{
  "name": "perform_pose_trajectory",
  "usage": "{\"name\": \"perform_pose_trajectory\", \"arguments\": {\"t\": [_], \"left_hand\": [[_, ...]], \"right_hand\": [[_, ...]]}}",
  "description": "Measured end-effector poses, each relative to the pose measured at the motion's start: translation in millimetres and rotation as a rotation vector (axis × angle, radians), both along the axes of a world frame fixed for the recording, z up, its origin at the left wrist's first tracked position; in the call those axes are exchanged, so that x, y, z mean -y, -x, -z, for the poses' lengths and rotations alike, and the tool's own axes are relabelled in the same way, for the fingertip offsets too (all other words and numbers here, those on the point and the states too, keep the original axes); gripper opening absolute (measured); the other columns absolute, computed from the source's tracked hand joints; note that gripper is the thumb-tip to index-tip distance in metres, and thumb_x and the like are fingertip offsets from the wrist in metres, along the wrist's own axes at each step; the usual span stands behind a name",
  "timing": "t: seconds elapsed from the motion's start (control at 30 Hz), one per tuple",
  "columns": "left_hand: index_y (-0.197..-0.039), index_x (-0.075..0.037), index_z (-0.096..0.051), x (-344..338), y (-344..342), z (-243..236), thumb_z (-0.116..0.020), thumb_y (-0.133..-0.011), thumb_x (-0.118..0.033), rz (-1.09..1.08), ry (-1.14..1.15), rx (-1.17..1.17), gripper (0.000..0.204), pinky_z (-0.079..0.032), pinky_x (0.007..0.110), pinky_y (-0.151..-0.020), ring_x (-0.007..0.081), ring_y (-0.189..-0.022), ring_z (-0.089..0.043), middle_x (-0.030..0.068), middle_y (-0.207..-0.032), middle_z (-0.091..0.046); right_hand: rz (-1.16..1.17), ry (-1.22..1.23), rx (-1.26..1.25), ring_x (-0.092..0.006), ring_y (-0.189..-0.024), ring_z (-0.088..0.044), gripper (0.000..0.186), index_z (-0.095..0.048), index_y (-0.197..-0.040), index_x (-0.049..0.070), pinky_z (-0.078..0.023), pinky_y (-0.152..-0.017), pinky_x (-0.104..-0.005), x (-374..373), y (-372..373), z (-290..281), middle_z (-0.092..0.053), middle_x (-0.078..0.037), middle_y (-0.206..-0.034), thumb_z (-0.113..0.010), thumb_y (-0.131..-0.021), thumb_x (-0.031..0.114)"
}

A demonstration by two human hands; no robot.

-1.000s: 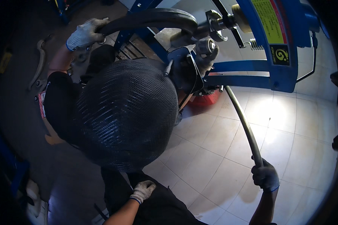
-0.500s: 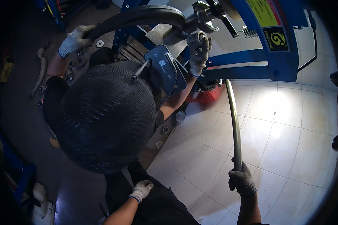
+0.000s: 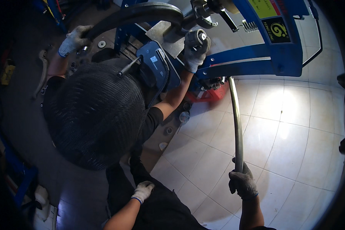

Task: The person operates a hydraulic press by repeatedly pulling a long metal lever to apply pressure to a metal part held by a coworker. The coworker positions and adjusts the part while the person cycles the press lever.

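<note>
My gloved right hand [image 3: 243,180] is closed around the lower end of a long metal bar [image 3: 237,122], which runs up toward the blue press frame [image 3: 237,68]. My gloved left hand [image 3: 143,191] lies on my dark trouser leg, holding nothing, fingers resting on the cloth. Ahead on the left, a co-worker bends over in a black mesh cap [image 3: 99,115]. The co-worker's left glove [image 3: 73,40] holds one end of a thick curved black arm part [image 3: 138,16]. The co-worker's right glove [image 3: 196,51] grips a round metal bushing-like piece [image 3: 196,37] close to the press.
A metal plate [image 3: 159,36] lies across the press bed. Below the frame is a red jack-like body [image 3: 214,94]. Rings and small parts, including a washer [image 3: 101,44], lie on the floor beside a rusty curved arm [image 3: 42,73]. White tiles [image 3: 272,142] spread to the right.
The co-worker's head and right hand have shifted left, with the round piece turned to show its end. My right hand and the bar sit slightly higher and farther left; my left hand stays put.
</note>
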State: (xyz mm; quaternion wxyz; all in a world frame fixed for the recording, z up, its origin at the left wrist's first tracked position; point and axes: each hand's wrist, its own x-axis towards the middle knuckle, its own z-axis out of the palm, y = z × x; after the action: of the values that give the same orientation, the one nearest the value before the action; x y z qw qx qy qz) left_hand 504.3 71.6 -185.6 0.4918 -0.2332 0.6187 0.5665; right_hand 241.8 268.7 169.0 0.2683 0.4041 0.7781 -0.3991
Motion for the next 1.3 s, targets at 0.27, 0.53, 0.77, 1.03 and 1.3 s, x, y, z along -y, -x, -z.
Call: {"name": "perform_pose_trajectory", "arguments": {"t": [0.27, 0.53, 0.77, 1.03, 1.3], "left_hand": [[-0.111, -0.01, -0.073, 7, -8, 4, -0.058, -0.095, -0.036, 0.011, 0.108, 0.003, 0.035, -0.048, 0.045, -0.101, 0.0385, -0.115, -0.063, 0.0173, -0.115, -0.071], [-0.115, -0.006, -0.072, 55, 6, -38, -0.063, -0.095, -0.032, -0.127, 0.309, -0.129, 0.035, -0.05, 0.043, -0.1, 0.0383, -0.116, -0.064, 0.02, -0.12, -0.071], [-0.113, -0.003, -0.072, 141, -12, -85, -0.065, -0.095, -0.034, -0.102, 0.573, -0.283, 0.036, -0.049, 0.045, -0.097, 0.0395, -0.112, -0.065, 0.021, -0.115, -0.072], [-0.099, -0.002, -0.071, 236, -114, -109, -0.063, -0.095, -0.021, -0.688, 0.558, -0.153, 0.021, -0.054, 0.038, -0.065, 0.0276, -0.069, -0.066, 0.0141, -0.083, -0.07], [-0.092, -0.004, -0.068, 234, -163, -153, -0.063, -0.092, -0.016, -0.713, 0.589, 0.133, 0.013, -0.048, 0.035, -0.053, 0.0213, -0.056, -0.058, 0.0083, -0.071, -0.063]], "right_hand": [[-0.057, -0.003, 0.004, -0.019, -0.038, -0.052, 0.072, -0.035, -0.144, -0.008, -0.037, -0.033, -0.0317, 5, 0, -4, -0.051, -0.006, -0.066, -0.064, -0.08, 0.007], [-0.081, 0.11, -0.077, -0.0196, -0.042, -0.056, 0.048, -0.043, -0.126, -0.004, -0.043, -0.035, -0.0332, -12, -13, 0, -0.052, -0.009, -0.067, -0.067, -0.086, 0.007], [-0.091, 0.103, -0.102, -0.0205, -0.046, -0.057, 0.036, -0.047, -0.116, 0.001, -0.045, -0.036, -0.0342, -23, -19, 10, -0.056, -0.009, -0.069, -0.069, -0.091, 0.013], [0.02, 0.517, -0.241, -0.0178, -0.047, -0.054, 0.038, -0.051, -0.12, 0.009, -0.041, -0.034, -0.0319, -39, -26, 20, -0.054, -0.006, -0.075, -0.071, -0.089, 0.019], [0.06, 0.582, -0.283, -0.0173, -0.047, -0.057, 0.032, -0.052, -0.115, 0.011, -0.042, -0.035, -0.0313, -46, -30, 34, -0.057, -0.004, -0.071, -0.071, -0.09, 0.02]]}}
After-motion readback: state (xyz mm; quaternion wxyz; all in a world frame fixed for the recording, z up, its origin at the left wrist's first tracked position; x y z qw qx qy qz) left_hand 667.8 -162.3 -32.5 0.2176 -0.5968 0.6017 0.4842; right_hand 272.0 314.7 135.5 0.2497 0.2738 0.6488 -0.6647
